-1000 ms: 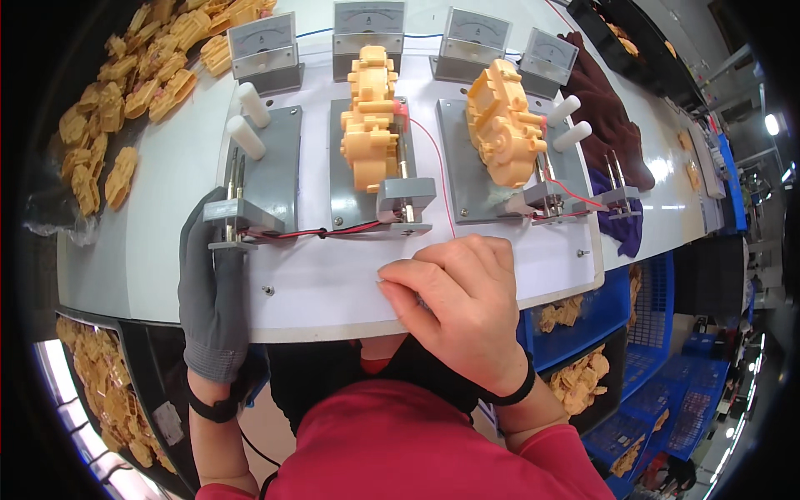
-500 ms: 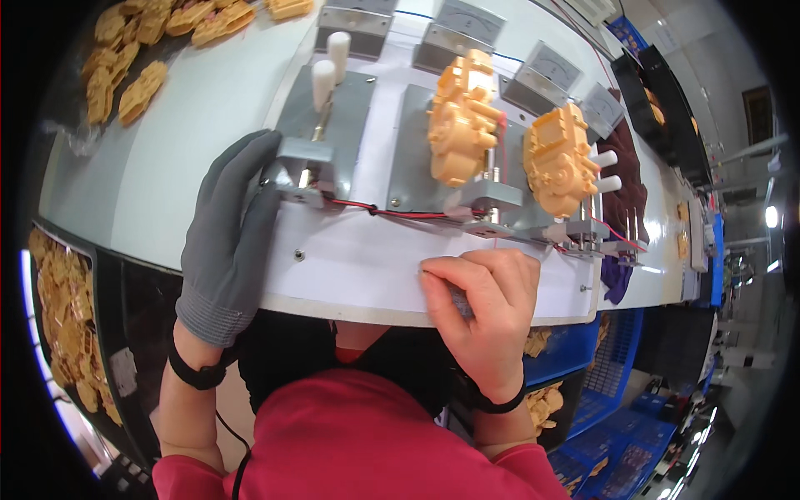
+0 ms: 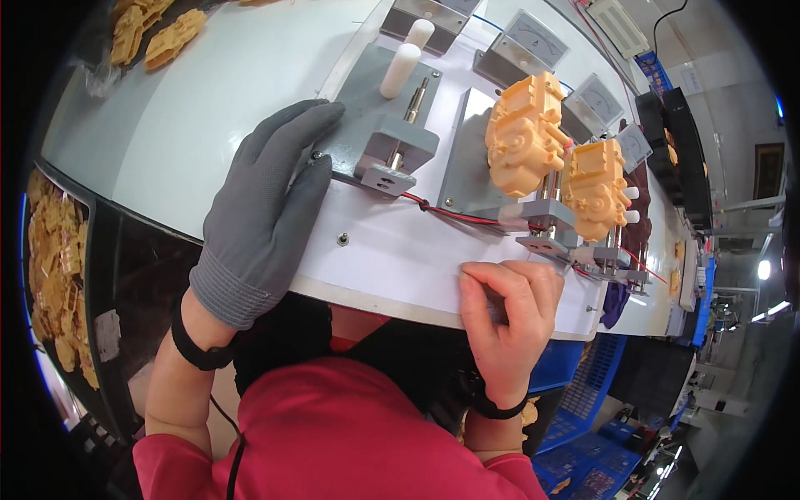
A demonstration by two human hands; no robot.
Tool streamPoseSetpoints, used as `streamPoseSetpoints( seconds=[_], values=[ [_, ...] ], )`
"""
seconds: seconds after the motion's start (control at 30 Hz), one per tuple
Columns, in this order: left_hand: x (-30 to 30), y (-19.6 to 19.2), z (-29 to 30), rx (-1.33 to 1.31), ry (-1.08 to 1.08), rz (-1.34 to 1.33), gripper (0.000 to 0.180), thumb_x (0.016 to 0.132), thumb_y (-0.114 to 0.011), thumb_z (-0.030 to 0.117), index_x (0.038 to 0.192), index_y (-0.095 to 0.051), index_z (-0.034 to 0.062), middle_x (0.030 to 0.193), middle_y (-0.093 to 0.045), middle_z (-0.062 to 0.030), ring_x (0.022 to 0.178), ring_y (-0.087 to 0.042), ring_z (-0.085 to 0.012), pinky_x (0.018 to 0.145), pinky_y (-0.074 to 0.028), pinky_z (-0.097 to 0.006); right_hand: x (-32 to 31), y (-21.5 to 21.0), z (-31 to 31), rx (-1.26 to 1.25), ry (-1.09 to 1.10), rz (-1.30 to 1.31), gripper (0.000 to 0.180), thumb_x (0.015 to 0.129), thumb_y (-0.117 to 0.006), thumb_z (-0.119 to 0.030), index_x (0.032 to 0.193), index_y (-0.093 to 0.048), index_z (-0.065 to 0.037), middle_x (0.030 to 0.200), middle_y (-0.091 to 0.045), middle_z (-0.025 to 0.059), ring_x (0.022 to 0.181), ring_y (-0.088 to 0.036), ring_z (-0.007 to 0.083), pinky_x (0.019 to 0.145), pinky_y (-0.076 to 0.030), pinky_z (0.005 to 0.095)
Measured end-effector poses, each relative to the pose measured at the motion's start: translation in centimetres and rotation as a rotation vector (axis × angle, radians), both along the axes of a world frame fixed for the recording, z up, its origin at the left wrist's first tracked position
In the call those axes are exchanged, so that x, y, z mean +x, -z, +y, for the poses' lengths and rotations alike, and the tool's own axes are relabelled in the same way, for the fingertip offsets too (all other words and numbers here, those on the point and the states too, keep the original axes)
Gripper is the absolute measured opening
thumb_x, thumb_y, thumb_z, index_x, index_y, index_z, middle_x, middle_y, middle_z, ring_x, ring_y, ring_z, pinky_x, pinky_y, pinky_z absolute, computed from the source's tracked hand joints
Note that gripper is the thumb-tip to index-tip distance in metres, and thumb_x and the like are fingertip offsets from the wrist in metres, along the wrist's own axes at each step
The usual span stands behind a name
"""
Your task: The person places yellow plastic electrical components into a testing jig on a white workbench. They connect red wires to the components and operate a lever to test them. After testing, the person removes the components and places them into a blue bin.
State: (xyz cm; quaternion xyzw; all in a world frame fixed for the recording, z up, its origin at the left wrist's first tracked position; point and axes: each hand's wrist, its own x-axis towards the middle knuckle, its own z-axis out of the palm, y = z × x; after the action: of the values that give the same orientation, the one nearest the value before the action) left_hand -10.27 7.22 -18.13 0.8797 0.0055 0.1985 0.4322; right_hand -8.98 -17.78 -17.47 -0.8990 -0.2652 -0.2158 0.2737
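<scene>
The pegged gray fixture (image 3: pixel 375 100), with no casing on it yet, stands just right of my gloved left hand (image 3: pixel 262 208) — thumb parted from fingers. Beyond my narrowly curled right hand (image 3: pixel 512 321) — contents unclear from my remote post — two tan casings (image 3: pixel 523 133) sit mounted, seemingly done.

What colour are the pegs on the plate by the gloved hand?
White pegs; head view shows them best.

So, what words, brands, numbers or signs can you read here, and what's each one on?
I don't copy print out, but here is where it stands.
Meter at upper middle: curved scale and one symbol; figures too small.
Next meter to the right: scale marks, too small.
Pale label on the black bin at left: too blurred to read.
</scene>
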Motion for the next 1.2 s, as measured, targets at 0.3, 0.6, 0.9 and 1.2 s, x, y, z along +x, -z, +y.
streamPoseSetpoints(
  seconds=[0.3, 0.6, 0.9, 1.2],
  values=[
    [0.0, 0.12, 0.1, 0.02, -0.008, -0.005, 0.04, 0.098, -0.053, 0.009, 0.138, -0.055, 0.0071, 0.138, -0.054, -0.0175, 0.127, -0.054, -0.0324, 0.107, -0.044, -0.038, 0.0, -0.04, -0.01, -0.003, -0.011, 0.01, 0.022, 0.073, -0.083, -0.007, 0.091, -0.072, -0.014, 0.083, -0.061, -0.0016, 0.078, -0.055, 0.0188, 0.074, -0.038, 0.0339],
    [-0.04, 0.2, 0.04, -0.02, -0.012, -0.013, 0.039, 0.099, -0.054, 0.009, 0.137, -0.056, 0.0071, 0.137, -0.055, -0.0172, 0.126, -0.056, -0.0318, 0.106, -0.045, -0.037, 0.1, 0.01, -0.15, -0.013, -0.045, -0.03, 0.024, 0.07, -0.084, -0.007, 0.089, -0.071, -0.014, 0.08, -0.058, -0.0023, 0.075, -0.054, 0.0184, 0.074, -0.037, 0.0342],
    [-0.05, 0.23, 0.06, -0.022, -0.016, -0.011, 0.039, 0.099, -0.054, 0.009, 0.137, -0.056, 0.0067, 0.137, -0.055, -0.0179, 0.126, -0.056, -0.0317, 0.106, -0.045, -0.037, 0.06, 0.13, -0.09, -0.008, -0.044, -0.04, 0.024, 0.069, -0.084, -0.007, 0.088, -0.072, -0.015, 0.08, -0.058, -0.0023, 0.075, -0.054, 0.0184, 0.074, -0.037, 0.034],
    [0.04, 0.37, 0.12, -0.046, -0.005, -0.025, 0.038, 0.099, -0.054, 0.008, 0.137, -0.056, 0.0063, 0.137, -0.055, -0.018, 0.126, -0.055, -0.0321, 0.106, -0.045, -0.037, -0.01, 0.14, -0.03, -0.01, -0.032, -0.036, 0.024, 0.07, -0.084, -0.008, 0.09, -0.072, -0.014, 0.081, -0.058, -0.0021, 0.076, -0.055, 0.0182, 0.074, -0.037, 0.0338]
  ],
)
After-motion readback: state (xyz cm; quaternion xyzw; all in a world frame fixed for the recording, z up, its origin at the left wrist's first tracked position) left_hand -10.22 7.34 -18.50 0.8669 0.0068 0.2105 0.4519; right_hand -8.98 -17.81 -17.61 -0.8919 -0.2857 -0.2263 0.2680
